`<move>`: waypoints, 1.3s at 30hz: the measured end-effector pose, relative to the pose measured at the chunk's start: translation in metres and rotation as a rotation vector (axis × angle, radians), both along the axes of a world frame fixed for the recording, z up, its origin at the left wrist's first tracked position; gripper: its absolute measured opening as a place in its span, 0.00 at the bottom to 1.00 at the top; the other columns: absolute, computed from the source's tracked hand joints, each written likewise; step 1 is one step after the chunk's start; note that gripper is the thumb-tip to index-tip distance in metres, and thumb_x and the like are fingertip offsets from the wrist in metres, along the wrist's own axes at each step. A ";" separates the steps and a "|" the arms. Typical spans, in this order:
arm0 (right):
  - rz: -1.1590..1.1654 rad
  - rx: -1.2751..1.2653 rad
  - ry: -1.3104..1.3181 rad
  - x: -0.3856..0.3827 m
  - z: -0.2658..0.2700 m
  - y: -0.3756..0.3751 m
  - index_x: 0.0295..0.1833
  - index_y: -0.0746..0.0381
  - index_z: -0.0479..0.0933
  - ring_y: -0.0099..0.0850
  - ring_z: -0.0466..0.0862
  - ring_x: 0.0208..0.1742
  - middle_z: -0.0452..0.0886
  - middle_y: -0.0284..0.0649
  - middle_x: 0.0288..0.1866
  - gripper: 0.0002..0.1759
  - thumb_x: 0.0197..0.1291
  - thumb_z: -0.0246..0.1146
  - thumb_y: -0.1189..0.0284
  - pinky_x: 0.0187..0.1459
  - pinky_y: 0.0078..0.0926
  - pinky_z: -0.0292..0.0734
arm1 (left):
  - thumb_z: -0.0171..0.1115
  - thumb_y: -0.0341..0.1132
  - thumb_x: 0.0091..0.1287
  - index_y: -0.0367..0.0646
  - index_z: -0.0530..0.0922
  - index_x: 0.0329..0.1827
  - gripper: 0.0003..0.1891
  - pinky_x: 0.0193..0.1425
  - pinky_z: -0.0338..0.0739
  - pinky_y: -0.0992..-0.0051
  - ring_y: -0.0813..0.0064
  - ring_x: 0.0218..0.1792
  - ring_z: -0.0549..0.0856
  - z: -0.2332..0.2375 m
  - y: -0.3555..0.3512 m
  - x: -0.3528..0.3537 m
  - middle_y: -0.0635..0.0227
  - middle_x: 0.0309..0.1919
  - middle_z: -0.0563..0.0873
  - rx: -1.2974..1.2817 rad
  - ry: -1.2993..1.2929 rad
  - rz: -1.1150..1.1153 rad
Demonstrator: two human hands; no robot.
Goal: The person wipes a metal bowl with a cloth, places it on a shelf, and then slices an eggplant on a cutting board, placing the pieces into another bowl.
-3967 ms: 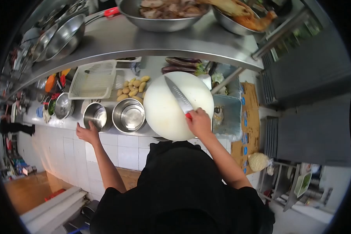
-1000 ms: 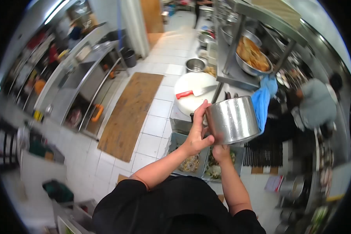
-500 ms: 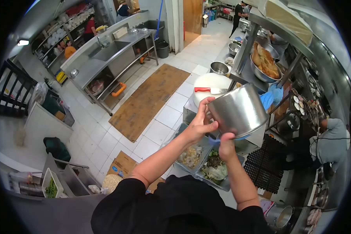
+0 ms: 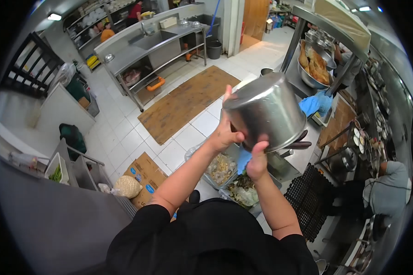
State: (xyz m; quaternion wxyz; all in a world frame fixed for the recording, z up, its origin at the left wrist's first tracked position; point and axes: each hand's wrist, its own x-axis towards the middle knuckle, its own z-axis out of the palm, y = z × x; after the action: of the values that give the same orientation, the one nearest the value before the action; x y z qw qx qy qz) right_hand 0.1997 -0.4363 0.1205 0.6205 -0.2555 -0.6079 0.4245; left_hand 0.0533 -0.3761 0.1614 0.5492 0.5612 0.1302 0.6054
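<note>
Aloft, steel pot (image 4: 266, 110) tilted bottom-up — left hand (image 4: 225, 133), right hand (image 4: 257, 162), each grip clasping it

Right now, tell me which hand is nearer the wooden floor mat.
Left. The left hand grips the pot on the side facing the mat; the right hand holds its lower rim, farther away.

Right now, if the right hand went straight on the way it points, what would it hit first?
The steel pot. The right hand points up into its open mouth, so probably the inner wall; depth is unclear.
</note>
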 end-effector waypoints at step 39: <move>0.132 -0.034 -0.346 0.038 0.042 -0.004 0.81 0.64 0.66 0.47 0.76 0.75 0.75 0.51 0.76 0.31 0.79 0.59 0.64 0.76 0.49 0.68 | 0.80 0.72 0.56 0.55 0.55 0.85 0.61 0.76 0.71 0.61 0.64 0.75 0.71 0.020 -0.070 0.036 0.63 0.75 0.68 -0.219 0.187 0.133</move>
State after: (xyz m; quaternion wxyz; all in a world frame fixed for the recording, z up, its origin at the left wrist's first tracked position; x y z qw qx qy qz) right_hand 0.2382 -0.4400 0.1625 0.4728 -0.2946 -0.7139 0.4243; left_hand 0.0892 -0.4460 0.1815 0.5512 0.5420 0.2829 0.5677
